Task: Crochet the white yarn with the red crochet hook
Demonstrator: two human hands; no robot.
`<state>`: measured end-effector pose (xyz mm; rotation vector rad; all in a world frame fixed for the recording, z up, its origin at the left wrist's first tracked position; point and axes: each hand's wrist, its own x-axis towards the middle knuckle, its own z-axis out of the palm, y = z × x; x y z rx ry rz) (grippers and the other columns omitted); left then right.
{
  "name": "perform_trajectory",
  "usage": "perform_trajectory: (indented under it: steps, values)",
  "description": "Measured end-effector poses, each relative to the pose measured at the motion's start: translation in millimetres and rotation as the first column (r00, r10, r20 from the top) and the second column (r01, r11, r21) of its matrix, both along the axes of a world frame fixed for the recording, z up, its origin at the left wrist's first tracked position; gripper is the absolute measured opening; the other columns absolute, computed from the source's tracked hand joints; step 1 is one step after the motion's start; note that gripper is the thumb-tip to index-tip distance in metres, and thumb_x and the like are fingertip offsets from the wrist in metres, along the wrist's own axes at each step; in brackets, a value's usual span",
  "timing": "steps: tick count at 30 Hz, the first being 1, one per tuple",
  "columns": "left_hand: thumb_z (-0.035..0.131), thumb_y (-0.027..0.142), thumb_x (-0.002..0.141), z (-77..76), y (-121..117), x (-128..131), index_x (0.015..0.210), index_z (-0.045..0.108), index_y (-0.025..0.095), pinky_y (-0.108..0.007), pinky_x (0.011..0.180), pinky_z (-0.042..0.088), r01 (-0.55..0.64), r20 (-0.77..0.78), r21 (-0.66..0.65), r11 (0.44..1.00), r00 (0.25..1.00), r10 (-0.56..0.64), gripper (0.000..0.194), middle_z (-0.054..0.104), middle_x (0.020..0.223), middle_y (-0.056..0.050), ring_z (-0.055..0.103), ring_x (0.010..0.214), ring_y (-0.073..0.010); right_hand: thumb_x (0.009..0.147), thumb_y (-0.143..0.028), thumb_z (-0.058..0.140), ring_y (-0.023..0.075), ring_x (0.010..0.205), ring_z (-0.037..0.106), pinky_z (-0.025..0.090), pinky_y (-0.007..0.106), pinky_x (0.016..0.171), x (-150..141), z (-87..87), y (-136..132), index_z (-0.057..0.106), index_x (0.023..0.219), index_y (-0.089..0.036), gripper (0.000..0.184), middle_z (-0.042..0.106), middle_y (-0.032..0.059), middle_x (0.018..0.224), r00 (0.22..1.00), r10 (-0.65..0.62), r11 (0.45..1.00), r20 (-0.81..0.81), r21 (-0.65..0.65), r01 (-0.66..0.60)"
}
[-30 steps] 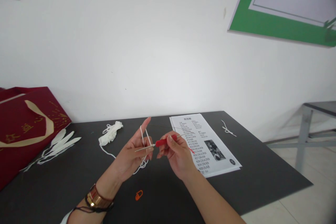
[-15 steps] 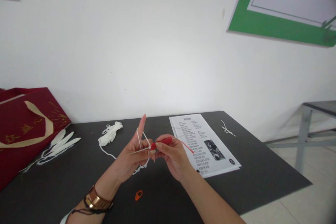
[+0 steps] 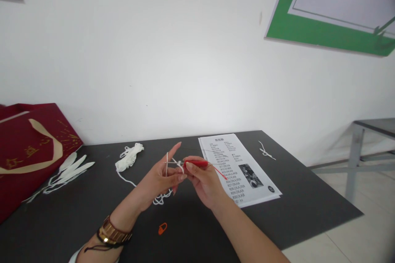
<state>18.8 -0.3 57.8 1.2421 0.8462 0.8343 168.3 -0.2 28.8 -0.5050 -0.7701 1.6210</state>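
My left hand (image 3: 160,181) is raised over the dark table (image 3: 77,209), forefinger stretched out, with white yarn (image 3: 169,163) looped round the fingers and pinched by thumb and middle finger. The yarn's tail hangs to a small tangle (image 3: 160,199) on the table. My right hand (image 3: 205,183) grips a red-handled crochet hook (image 3: 196,163) in a pinch, its metal tip pointing left into the yarn loop at my left fingers. The two hands almost touch.
A white yarn bundle (image 3: 129,156) lies behind my left hand. A printed sheet (image 3: 239,170) lies to the right, a yarn scrap (image 3: 266,152) beyond it. An orange clip (image 3: 162,228) lies near the front. A red gift bag (image 3: 27,152) and white leaf-shaped pieces (image 3: 69,168) sit at the left.
My right hand moved the hook leftward to the loop. My left forefinger tilted down to the right and the hands closed together.
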Motion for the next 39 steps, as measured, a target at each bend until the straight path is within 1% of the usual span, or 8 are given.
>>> perform_trajectory:
  steps: [7, 10, 13, 18, 22, 29, 36, 39]
  values:
    - [0.059, 0.032, 0.080, -23.2, 10.5, -19.7, 0.136, 0.041, 0.023, -0.019, 0.039, 0.017, 0.164, 0.381, -0.052, 0.985, 0.915, -0.132, 0.060, 0.039, 0.048, 0.007, 0.023, 0.039, -0.0052, 0.070, -0.018, 0.075, 0.0095, 0.063, 0.062, 0.053, 0.028, 0.074, 12.1, 1.7, 3.0, 0.066, 0.081, -0.018, 0.014, 0.066, -0.0035, 0.064, 0.963, 0.170, 0.984, -0.207, -0.013, -0.177]
    - [0.060, 0.039, 0.076, -28.9, 15.9, -25.6, 0.089, 0.070, 0.016, -0.020, 0.038, 0.022, 0.157, 0.438, -0.104, 0.982, 0.894, -0.096, 0.029, 0.033, 0.043, 0.006, 0.025, 0.038, -0.0064, 0.073, -0.019, 0.073, 0.0071, 0.060, 0.057, 0.052, 0.026, 0.068, 14.3, 1.4, 2.9, 0.065, 0.081, -0.017, 0.012, 0.062, -0.0050, 0.068, 0.947, 0.214, 0.974, -0.237, -0.021, -0.225]
    - [0.061, 0.036, 0.077, -26.9, 19.8, -28.3, 0.048, 0.056, 0.013, -0.021, 0.039, 0.026, 0.157, 0.380, -0.150, 0.976, 0.921, -0.090, 0.037, 0.035, 0.041, 0.003, 0.032, 0.038, -0.0071, 0.072, -0.020, 0.074, 0.0078, 0.065, 0.056, 0.051, 0.025, 0.066, 14.6, 2.0, 2.5, 0.064, 0.078, -0.017, 0.013, 0.060, -0.0039, 0.075, 0.944, 0.253, 0.965, -0.210, -0.018, -0.262]
    - [0.058, 0.023, 0.081, -20.8, 34.8, -40.2, 0.076, 0.063, 0.013, -0.021, 0.051, 0.043, -0.001, 0.259, -0.215, 0.977, 0.964, 0.058, 0.012, 0.062, 0.072, -0.005, 0.057, 0.062, -0.0124, 0.071, -0.021, 0.075, 0.0104, 0.075, 0.059, 0.050, 0.025, 0.067, 14.9, 1.7, 4.2, 0.063, 0.077, -0.018, 0.014, 0.062, -0.0016, 0.085, 0.950, 0.233, 0.968, -0.210, -0.045, -0.247]
    - [0.058, 0.024, 0.079, -22.6, 48.9, -59.7, 0.088, 0.063, 0.016, -0.023, 0.055, 0.047, -0.159, 0.141, -0.221, 0.962, 0.971, 0.193, 0.013, 0.067, 0.084, -0.007, 0.063, 0.076, -0.0172, 0.075, -0.021, 0.071, 0.0089, 0.066, 0.057, 0.050, 0.024, 0.061, 16.2, 0.4, 6.2, 0.062, 0.081, -0.018, 0.011, 0.064, -0.0019, 0.081, 0.946, 0.227, 0.968, -0.230, -0.050, -0.244]
    - [0.070, 0.017, 0.063, -19.3, 50.5, -60.2, 0.062, 0.067, 0.020, -0.024, 0.053, 0.042, -0.350, -0.090, -0.062, 0.935, 0.934, 0.344, 0.005, 0.063, 0.060, -0.001, 0.060, 0.068, -0.0204, 0.075, -0.019, 0.071, 0.0069, 0.059, 0.050, 0.044, 0.021, 0.052, 15.2, -1.1, 6.5, 0.063, 0.079, -0.019, 0.009, 0.063, -0.0017, 0.083, 0.942, 0.223, 0.967, -0.253, -0.066, -0.246]
    - [0.053, 0.037, 0.081, -8.4, 9.1, 24.2, 0.075, 0.063, 0.019, -0.031, 0.064, 0.049, -0.205, 0.216, -0.089, 0.975, 0.951, 0.220, 0.022, 0.062, 0.076, -0.004, 0.059, 0.074, -0.0196, 0.075, -0.023, 0.071, 0.0065, 0.056, 0.046, 0.037, 0.017, 0.044, 14.0, 0.5, 5.6, 0.064, 0.079, -0.018, 0.010, 0.060, -0.0014, 0.078, 0.952, 0.219, 0.972, -0.212, -0.035, -0.232]
    - [0.046, 0.040, 0.084, -3.6, 2.4, 33.0, 0.079, 0.061, 0.016, -0.031, 0.058, 0.049, -0.106, 0.325, -0.174, 0.979, 0.932, 0.159, 0.029, 0.062, 0.080, -0.006, 0.059, 0.069, -0.0184, 0.075, -0.025, 0.071, 0.0067, 0.056, 0.046, 0.036, 0.016, 0.043, 15.3, 2.6, 5.6, 0.063, 0.077, -0.018, 0.011, 0.059, -0.0016, 0.075, 0.960, 0.194, 0.978, -0.202, -0.037, -0.206]
